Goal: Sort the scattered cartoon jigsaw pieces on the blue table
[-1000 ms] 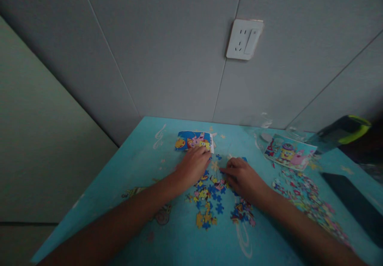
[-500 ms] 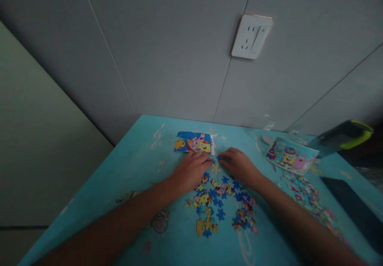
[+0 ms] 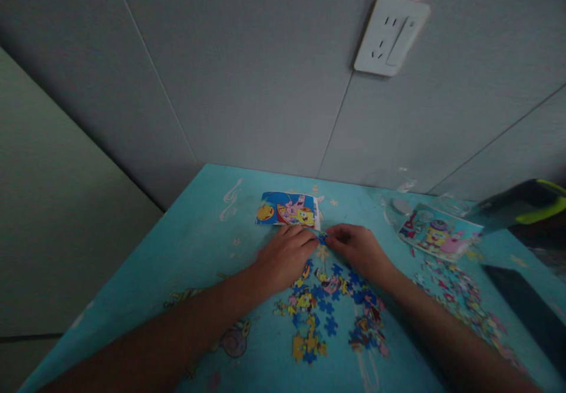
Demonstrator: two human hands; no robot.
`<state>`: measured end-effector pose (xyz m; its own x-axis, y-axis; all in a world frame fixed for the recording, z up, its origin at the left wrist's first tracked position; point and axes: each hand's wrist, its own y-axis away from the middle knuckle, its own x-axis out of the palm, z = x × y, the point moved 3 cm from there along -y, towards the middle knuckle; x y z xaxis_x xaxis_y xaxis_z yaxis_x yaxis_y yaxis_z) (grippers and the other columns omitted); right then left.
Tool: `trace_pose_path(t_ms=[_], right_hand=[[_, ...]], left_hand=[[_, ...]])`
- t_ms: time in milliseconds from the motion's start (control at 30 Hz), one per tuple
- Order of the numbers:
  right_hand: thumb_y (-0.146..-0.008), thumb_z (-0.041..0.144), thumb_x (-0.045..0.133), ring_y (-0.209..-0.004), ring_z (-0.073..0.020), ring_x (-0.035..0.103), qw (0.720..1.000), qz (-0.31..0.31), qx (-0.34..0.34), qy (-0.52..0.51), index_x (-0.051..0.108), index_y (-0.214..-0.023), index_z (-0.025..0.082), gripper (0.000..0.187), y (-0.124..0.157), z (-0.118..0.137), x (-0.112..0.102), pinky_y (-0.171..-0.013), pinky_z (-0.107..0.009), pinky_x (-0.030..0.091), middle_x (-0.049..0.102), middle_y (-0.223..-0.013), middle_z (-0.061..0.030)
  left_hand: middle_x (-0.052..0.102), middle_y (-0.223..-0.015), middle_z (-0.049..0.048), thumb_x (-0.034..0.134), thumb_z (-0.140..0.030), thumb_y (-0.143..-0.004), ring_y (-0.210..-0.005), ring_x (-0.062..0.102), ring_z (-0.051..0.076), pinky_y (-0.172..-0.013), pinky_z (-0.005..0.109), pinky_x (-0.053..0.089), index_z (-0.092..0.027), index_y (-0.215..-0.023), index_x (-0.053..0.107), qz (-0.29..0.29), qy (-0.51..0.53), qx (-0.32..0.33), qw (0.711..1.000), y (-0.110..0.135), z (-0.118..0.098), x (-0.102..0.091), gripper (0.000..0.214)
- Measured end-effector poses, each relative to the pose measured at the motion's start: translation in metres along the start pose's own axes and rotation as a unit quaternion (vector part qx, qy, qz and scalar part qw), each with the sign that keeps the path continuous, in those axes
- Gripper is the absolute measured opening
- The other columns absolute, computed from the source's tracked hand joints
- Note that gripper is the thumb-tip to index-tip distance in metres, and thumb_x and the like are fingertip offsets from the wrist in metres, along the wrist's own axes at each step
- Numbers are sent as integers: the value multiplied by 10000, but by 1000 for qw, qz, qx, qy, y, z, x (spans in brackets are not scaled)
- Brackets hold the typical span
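My left hand (image 3: 285,256) and my right hand (image 3: 360,249) rest on a turquoise table (image 3: 177,263), fingertips meeting over a small blue puzzle piece (image 3: 322,238). Both hands have their fingers curled and pinched toward that piece. Just behind them lies a cartoon picture card (image 3: 287,209). Several loose puzzle pieces (image 3: 322,307), mostly blue and yellow, are scattered below and between my wrists.
A second cartoon picture card (image 3: 437,233) lies at the right, with another spread of loose pieces (image 3: 460,298) in front of it. A dark object with a green rim (image 3: 522,204) and a dark flat slab (image 3: 526,304) sit at the right edge. A wall socket (image 3: 391,36) hangs above.
My right hand has moved up and left from the loose pieces to meet the left hand's fingertips. The left hand slid slightly down from the card. The camera tilted a little.
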<state>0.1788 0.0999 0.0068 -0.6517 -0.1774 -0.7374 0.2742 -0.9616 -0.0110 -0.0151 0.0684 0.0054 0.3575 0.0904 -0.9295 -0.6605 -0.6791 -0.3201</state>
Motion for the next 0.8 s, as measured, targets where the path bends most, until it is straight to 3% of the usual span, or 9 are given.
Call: trace_pose_path(t_ms=[433,800], right_hand=[[-904,313,580,-763,-203,681,997,14,-33,70,759,-1025,221,235,3,8,-6,-727,-331,507,761,-906,-46],[-858,306,659,-691,-166,620,997,25,-38,69,740,-1027,229,203,2,2,-5,-640,-278,466,710,-816,-22]], left_hand=[[654,-1164,70,538,-175,-949,-1104,541,253,-964,419,417,-194,-1229,611,-6,7,-3,1000,1,0,-1,289],[637,-1186,76,555,-175,-932,-1117,527,264,-950,426,425,-184,-1276,588,7,-1,-6,1000,1,0,1,345]])
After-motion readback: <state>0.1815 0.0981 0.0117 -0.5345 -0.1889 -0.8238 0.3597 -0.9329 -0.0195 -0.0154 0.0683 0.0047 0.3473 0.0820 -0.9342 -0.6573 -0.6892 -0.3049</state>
